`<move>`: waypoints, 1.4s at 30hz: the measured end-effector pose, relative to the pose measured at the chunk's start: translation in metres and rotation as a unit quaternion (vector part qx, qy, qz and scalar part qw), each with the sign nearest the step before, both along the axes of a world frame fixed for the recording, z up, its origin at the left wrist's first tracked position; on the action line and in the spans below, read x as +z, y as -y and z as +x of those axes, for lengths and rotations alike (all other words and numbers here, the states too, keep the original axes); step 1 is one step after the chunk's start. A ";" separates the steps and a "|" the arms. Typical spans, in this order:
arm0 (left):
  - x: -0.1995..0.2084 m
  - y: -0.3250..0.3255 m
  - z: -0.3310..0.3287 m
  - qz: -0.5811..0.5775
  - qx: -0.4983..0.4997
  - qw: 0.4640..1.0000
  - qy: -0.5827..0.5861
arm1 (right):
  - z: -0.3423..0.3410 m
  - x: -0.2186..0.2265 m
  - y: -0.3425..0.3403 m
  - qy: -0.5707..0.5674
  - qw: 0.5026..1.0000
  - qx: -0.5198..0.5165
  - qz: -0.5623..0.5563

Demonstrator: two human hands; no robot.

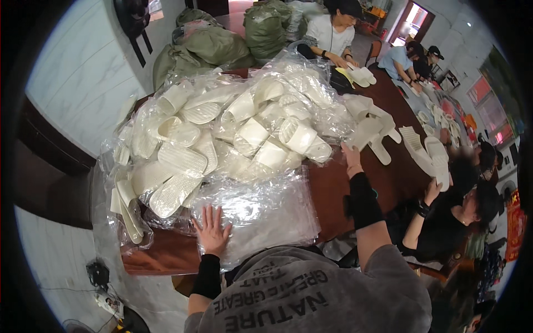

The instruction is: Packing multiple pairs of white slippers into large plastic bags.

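Observation:
My left hand [212,230] lies flat with its fingers spread on a stack of clear plastic bags [272,211]. Farther out to the right, my right hand [352,160] has its fingers closed at the near end of a cream slipper [366,133], partly hiding their grip. That slipper lies among several loose, unbagged ones at the right edge of the heap. Beyond the bags rises a large heap of cream slippers [272,152], many of them wrapped in clear plastic.
The table has a reddish-brown cover [333,200]. At right, a co-worker's hand [432,191] holds a pair of slippers [436,158]. Across the table another person [331,36] handles slippers [361,76]. Green sacks [216,47] stand behind. More people work at a farther table.

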State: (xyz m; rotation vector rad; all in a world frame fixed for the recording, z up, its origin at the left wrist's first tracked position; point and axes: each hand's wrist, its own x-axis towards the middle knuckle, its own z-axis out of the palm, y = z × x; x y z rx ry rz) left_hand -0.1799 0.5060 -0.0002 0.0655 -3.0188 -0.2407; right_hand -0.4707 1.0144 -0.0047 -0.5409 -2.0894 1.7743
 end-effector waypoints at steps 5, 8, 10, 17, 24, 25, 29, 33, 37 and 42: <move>0.002 0.009 0.020 -0.011 0.029 1.000 -0.005 | -0.006 0.142 0.093 -0.080 0.958 0.179 -0.209; 0.000 0.007 0.018 -0.011 0.018 1.000 -0.011 | 0.012 0.248 0.124 -0.131 0.950 0.233 -0.164; -0.002 0.008 0.016 -0.003 0.018 1.000 -0.016 | 0.031 0.296 0.147 -0.123 0.942 0.280 -0.140; -0.004 0.012 0.015 -0.016 0.020 0.999 -0.027 | 0.088 0.361 0.185 -0.130 0.895 0.403 -0.143; -0.005 0.008 0.013 -0.002 0.017 1.000 -0.024 | 0.125 0.347 0.186 -0.123 0.823 0.468 -0.298; -0.006 0.007 0.010 -0.035 0.004 0.999 0.030 | 0.132 0.336 0.183 -0.121 0.825 0.465 -0.297; -0.102 0.056 0.029 0.566 -0.025 0.823 0.036 | 0.163 0.278 0.195 0.121 0.738 0.610 -0.262; -0.068 0.021 0.006 -0.145 -0.010 0.989 -0.032 | 0.161 0.189 0.159 0.256 0.720 0.589 -0.262; -0.055 0.025 0.009 -0.001 0.019 0.999 0.051 | 0.142 0.114 0.151 0.229 0.721 0.635 -0.156; -0.035 0.020 0.007 -0.039 0.028 0.994 0.099 | 0.149 0.089 0.210 0.159 0.709 0.685 0.048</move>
